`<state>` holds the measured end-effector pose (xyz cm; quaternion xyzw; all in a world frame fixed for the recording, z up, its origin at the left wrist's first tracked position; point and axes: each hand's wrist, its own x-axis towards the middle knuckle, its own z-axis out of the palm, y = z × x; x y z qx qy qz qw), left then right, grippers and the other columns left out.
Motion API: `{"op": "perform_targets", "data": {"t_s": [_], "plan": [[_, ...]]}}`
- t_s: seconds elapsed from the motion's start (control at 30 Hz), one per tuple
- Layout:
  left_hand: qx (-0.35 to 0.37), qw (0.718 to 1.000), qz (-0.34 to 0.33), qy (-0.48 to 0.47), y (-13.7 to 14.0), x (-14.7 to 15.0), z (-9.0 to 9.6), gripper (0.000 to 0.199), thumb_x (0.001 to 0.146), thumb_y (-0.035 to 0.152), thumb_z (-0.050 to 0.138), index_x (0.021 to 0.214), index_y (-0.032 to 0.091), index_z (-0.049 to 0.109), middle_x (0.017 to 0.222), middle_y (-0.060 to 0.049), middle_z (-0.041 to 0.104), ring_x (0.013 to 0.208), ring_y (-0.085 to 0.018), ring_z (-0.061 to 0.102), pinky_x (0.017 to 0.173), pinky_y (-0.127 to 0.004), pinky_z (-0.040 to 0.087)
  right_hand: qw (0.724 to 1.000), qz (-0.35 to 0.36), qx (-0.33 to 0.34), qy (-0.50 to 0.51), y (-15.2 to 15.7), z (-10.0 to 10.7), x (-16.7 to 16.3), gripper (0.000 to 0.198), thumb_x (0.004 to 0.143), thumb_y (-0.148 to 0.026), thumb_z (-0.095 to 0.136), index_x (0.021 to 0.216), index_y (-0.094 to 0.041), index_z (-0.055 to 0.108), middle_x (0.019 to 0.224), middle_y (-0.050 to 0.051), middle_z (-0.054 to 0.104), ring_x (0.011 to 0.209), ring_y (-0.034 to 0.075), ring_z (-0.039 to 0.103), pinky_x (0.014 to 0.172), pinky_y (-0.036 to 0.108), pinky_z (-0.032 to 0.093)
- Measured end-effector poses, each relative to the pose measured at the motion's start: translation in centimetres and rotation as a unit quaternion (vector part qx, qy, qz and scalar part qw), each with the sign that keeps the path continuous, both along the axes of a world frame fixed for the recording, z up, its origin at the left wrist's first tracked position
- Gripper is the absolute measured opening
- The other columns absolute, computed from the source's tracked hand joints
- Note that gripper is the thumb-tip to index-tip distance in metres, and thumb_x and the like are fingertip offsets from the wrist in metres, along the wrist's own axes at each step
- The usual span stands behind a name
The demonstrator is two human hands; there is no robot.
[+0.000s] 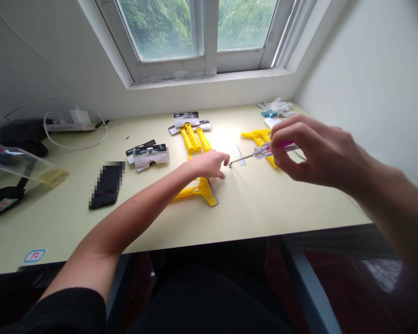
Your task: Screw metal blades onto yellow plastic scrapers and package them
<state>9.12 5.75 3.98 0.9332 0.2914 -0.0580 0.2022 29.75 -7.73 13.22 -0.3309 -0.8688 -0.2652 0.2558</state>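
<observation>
Grasping clear-and-magenta-handled steel screwdriver (262, 150) in right grip (310, 149), with left grip (211, 163) apparently released.
Hold tip (233, 163) steady at tiny metal piece (230, 165), well inside front edge of pale-yellow tabletop (257, 206).

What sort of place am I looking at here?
Probably an indoor workspace, perhaps a small work desk: a table by a window, with yellow scrapers and printed cardboard sleeves on the table, and a screwdriver in the person's right hand.

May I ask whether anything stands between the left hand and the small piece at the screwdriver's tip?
Nothing visible does: the left hand is beside the small piece, and the screwdriver, in the right hand, points in from the opposite side.
</observation>
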Motion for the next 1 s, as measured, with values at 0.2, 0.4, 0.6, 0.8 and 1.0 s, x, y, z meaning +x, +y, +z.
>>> {"op": "perform_targets", "data": {"t_s": [0.2,0.4,0.6,0.8,1.0], "plan": [[-0.002,1.0,0.003,-0.002,-0.2,0.7,-0.5,0.004,0.073,0.019,0.068,0.077,0.018,0.067,0.087,-0.006,0.067,0.074,-0.017,0.06,0.056,-0.024,0.039,1.0,0.002,-0.011,0.002,0.0,0.1,0.0,0.023,0.079,-0.008,0.06,0.095,-0.019,0.049,0.092,0.004,0.063,0.077,0.012,0.061,0.059,0.023,0.05],[0.013,0.996,0.067,-0.062,0.3,1.8,-1.5,0.023,0.075,0.021,0.07,0.098,0.017,0.066,0.099,-0.007,0.069,0.085,-0.018,0.063,0.065,-0.024,0.046,1.0,0.008,-0.009,0.008,0.1,0.0,-0.1,0.023,0.079,-0.008,0.06,0.095,-0.019,0.049,0.09,0.004,0.063,0.075,0.012,0.061,0.059,0.023,0.05],[-0.009,0.994,0.085,-0.072,0.8,3.0,-1.7,0.027,0.074,0.022,0.073,0.099,0.017,0.07,0.096,-0.006,0.071,0.081,-0.017,0.065,0.072,-0.024,0.05,1.0,0.014,-0.017,0.011,0.1,-0.1,-0.2,0.023,0.078,-0.008,0.061,0.095,-0.018,0.049,0.092,0.005,0.063,0.076,0.013,0.061,0.06,0.023,0.05],[-0.038,0.993,0.095,-0.06,1.0,3.8,-1.4,0.015,0.071,0.015,0.07,0.085,0.016,0.074,0.078,-0.005,0.071,0.069,-0.016,0.064,0.064,-0.024,0.049,1.0,0.011,-0.015,0.002,0.0,-0.3,-0.3,0.021,0.08,-0.009,0.059,0.095,-0.018,0.049,0.092,0.005,0.062,0.079,0.013,0.062,0.063,0.024,0.052],[-0.083,0.99,0.107,-0.042,1.4,4.0,-1.0,0.015,0.069,0.013,0.067,0.082,0.016,0.073,0.064,-0.003,0.068,0.056,-0.014,0.063,0.059,-0.023,0.049,1.0,-0.004,0.001,0.003,-0.3,0.1,-0.1,0.026,0.078,-0.009,0.061,0.097,-0.02,0.049,0.092,0.003,0.063,0.077,0.012,0.062,0.06,0.024,0.051]]}}
